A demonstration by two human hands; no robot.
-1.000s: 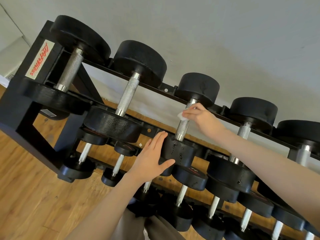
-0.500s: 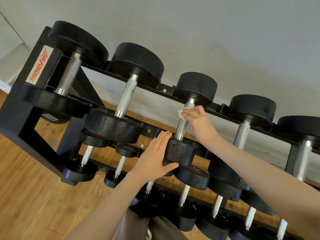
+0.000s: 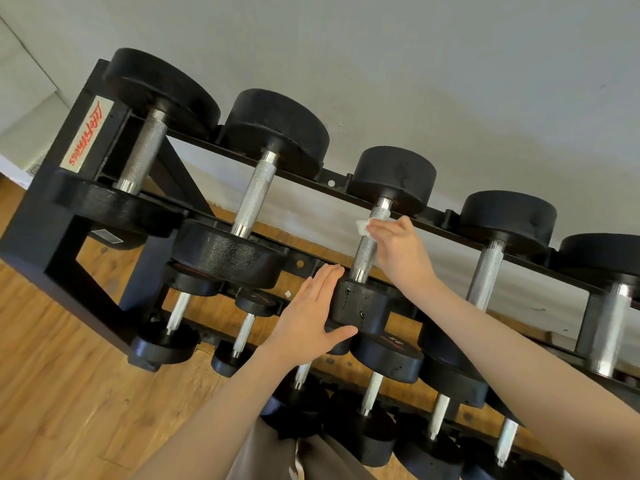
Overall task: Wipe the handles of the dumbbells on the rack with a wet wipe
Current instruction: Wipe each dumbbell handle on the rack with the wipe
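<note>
Dumbbell (image 3: pixel 377 237), knurled steel handle, on rack (image 3: pixel 52 237); right hand (image 3: pixel 398 251) pinches wipe (image 3: pixel 362 226) at its 12 o'clock end, left hand (image 3: pixel 311 317) flat, fingers straight, on near head

The right hand (image 3: pixel 398 252) (wet wipe (image 3: pixel 362 226) pinched) has slid slightly up the handle (image 3: pixel 367 249).

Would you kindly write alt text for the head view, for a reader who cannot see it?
A person's right hand holds a white wet wipe against the knurled handle of the third dumbbell on the top tier of a black rack, while the left hand rests flat against that dumbbell's near weight head.
</note>
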